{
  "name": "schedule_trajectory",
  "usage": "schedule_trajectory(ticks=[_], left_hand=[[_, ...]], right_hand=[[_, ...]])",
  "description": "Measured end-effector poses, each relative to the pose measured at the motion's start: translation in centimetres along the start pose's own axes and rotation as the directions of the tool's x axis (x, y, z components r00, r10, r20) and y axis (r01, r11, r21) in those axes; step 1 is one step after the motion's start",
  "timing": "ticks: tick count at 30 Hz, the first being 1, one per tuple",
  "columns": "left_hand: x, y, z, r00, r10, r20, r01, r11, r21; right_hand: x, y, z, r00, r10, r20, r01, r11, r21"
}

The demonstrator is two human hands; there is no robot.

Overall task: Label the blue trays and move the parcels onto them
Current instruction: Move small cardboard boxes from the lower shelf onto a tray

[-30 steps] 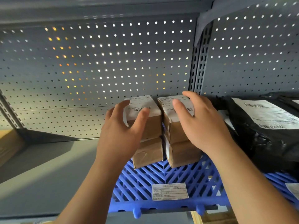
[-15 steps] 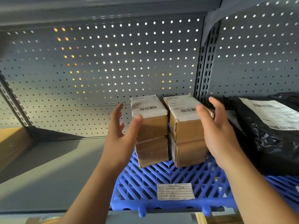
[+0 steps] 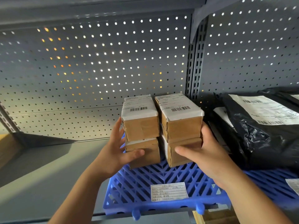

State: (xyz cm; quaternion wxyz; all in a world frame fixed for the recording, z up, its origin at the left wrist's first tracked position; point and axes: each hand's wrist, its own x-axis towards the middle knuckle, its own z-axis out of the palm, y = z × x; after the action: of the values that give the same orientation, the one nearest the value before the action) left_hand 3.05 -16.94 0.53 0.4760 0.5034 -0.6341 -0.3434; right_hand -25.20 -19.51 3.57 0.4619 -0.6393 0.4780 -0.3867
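A big grey back wall (image 3: 97, 70) full of little round holes fills most of the view. Light shines through the holes, white in most spots and orange toward the left of the wall. To the right of it stands a grey post (image 3: 196, 62) with small slots. Below the wall lies a flat grey shelf (image 3: 40, 183), bright with light. Above the wall runs another grey shelf (image 3: 80, 8).

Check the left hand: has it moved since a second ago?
Yes. The left hand dropped from the top left box to the bottom left box, nearer the blue tray.
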Motion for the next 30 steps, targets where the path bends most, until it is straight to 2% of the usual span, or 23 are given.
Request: schedule_trajectory(ticks=[12,16,22,25,30], left_hand=[[0.3,1.1,0.4,0.994,-0.044,0.100,0.042,0.999,0.016],[0.1,1.3,0.5,0.994,-0.037,0.101,0.037,0.999,0.001],[0.0,1.7,0.9,0.999,0.048,0.023,-0.049,0.998,0.050],[0.1,1.9,1.1,0.994,0.093,-0.050,-0.091,0.995,0.049],[-0.4,2.0,1.3,0.979,0.092,-0.183,-0.099,0.995,-0.026]], right_hand=[[-0.4,0.6,0.6,0.991,-0.095,-0.096,0.084,0.991,-0.104],[-0.4,0.5,0.5,0.988,-0.116,-0.099,0.108,0.991,-0.081],[0.4,-1.1,0.1,0.971,-0.191,-0.143,0.205,0.975,0.087],[0.4,-1.0,0.3,0.967,-0.199,-0.156,0.213,0.974,0.077],[-0.3,-1.1,0.4,0.963,-0.212,-0.164,0.226,0.972,0.067]])
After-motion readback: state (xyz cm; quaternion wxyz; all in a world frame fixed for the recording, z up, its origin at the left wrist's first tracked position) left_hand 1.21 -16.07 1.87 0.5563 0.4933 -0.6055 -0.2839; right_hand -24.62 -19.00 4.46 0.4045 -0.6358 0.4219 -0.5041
